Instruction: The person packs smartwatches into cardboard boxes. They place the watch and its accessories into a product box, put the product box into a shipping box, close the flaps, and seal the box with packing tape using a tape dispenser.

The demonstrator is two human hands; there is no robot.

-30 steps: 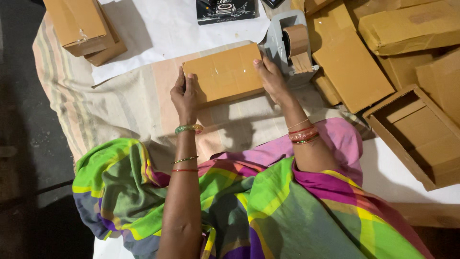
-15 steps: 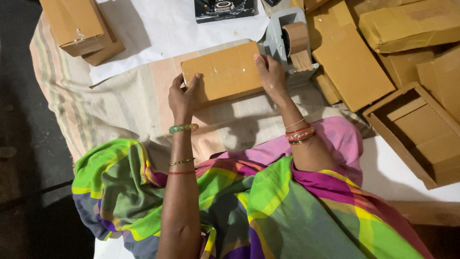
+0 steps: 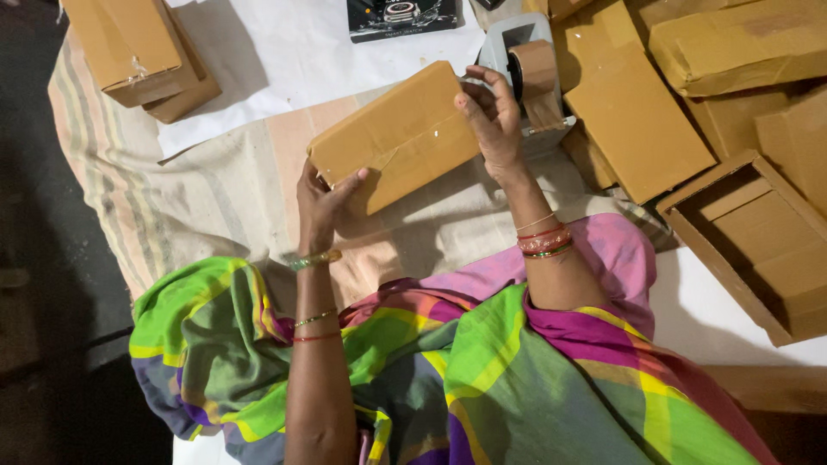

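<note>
The surface (image 3: 284,52) is white, and a pale striped cloth (image 3: 172,198) is spread over its near part. On it lie closed brown cartons (image 3: 138,47) at the far left, a grey tape dispenser (image 3: 525,52), flat cardboard sheets (image 3: 633,120) and an open cardboard tray (image 3: 758,241) at the right.

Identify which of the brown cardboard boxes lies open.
The open box at the right edge: its inside shows, while the box held in both hands and the stacked ones top left are closed.
</note>
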